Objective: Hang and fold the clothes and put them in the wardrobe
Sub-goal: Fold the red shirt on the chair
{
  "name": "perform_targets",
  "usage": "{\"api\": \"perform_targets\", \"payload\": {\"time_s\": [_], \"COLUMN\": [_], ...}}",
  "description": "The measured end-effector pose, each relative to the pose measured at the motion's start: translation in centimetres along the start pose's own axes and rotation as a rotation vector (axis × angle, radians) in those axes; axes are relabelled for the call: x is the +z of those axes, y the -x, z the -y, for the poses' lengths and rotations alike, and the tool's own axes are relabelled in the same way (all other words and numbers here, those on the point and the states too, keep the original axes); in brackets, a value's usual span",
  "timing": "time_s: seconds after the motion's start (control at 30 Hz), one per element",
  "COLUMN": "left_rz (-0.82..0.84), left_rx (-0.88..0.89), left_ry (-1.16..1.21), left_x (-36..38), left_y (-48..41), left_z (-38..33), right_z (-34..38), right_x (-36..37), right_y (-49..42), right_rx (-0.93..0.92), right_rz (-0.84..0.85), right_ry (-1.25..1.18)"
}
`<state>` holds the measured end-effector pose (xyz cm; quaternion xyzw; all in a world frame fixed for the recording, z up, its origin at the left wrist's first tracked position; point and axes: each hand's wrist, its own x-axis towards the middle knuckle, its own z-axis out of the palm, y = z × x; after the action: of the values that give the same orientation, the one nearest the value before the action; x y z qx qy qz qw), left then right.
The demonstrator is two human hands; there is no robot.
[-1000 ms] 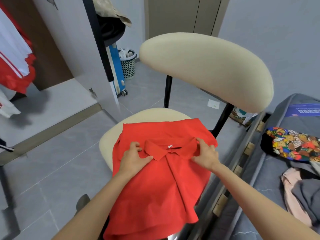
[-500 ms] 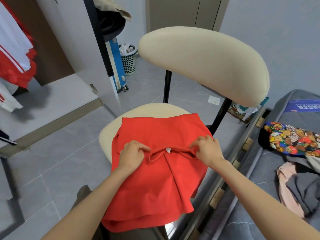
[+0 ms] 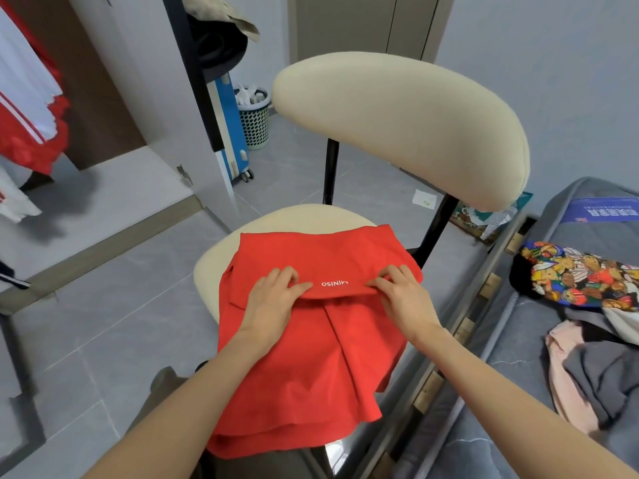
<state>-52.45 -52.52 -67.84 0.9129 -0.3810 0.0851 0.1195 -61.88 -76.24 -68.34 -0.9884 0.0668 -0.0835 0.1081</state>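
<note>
You work a fold into the shirt (image 3: pixel 311 375), which lies on the seat of the chair (image 3: pixel 397 126) directly in front of you. Your left hand (image 3: pixel 273 299) curls over the left end of the doubled-back flap and your right hand (image 3: pixel 404 299) over its right end, both clamped on the red cloth. Between your hands the flap shows small white lettering, upside down from where you stand. The shirt's lower part hangs off the near edge of the seat towards you, with a crease running down its middle.

To your left the wardrobe (image 3: pixel 103 108) stands open, a red-and-white garment (image 3: pixel 24 98) hanging inside. Beyond the chair, a basket (image 3: pixel 254 122) sits on the grey tiled floor just beside a blue suitcase (image 3: pixel 228 126). To your right, on the bed (image 3: pixel 518 340), lie a bright patterned top (image 3: pixel 581 274) and a heap of pink and grey clothes (image 3: pixel 587 375).
</note>
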Motion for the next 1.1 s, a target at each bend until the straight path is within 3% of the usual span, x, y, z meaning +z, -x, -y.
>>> {"api": "perform_targets", "payload": {"time_s": [0.07,0.2,0.37,0.47,0.63,0.73,0.87,1.1], "left_rz": [0.035,0.285,0.116,0.056,0.158,0.256,0.28,0.685], "left_rx": [0.015,-0.03,-0.435,-0.582,-0.6,-0.474,-0.311,-0.265], "left_ry": [-0.015,0.197,0.583,0.694,0.459,0.183,0.167,-0.056], "left_x": [0.1,1.6,1.7,1.5,1.7,1.8,1.6,2.1], "left_y": [-0.1,1.0,-1.0,-3.4,-5.6,-5.6,-7.2,-12.2], "left_z": [0.3,1.2,1.6,1.9,2.9,3.3,4.3,5.6], "right_z": [-0.2,-1.3,-1.8,-1.8,-2.0,-2.3,-2.5,-1.8], "right_x": [0.0,1.2,0.9,0.7,1.7,2.0,1.7,1.3], "right_y": [0.1,0.6,-0.7,-2.9,-5.6,-6.4,-8.8,-14.1], "right_rx": [-0.051,-0.067,0.224,0.345,0.372,0.259,0.129,0.026], "right_rz": [-0.043,0.231,-0.029,-0.112,-0.003,0.144,0.191,0.543], "right_ry": [0.008,0.069,-0.453,-0.54,-0.331,-0.055,0.034,0.251]}}
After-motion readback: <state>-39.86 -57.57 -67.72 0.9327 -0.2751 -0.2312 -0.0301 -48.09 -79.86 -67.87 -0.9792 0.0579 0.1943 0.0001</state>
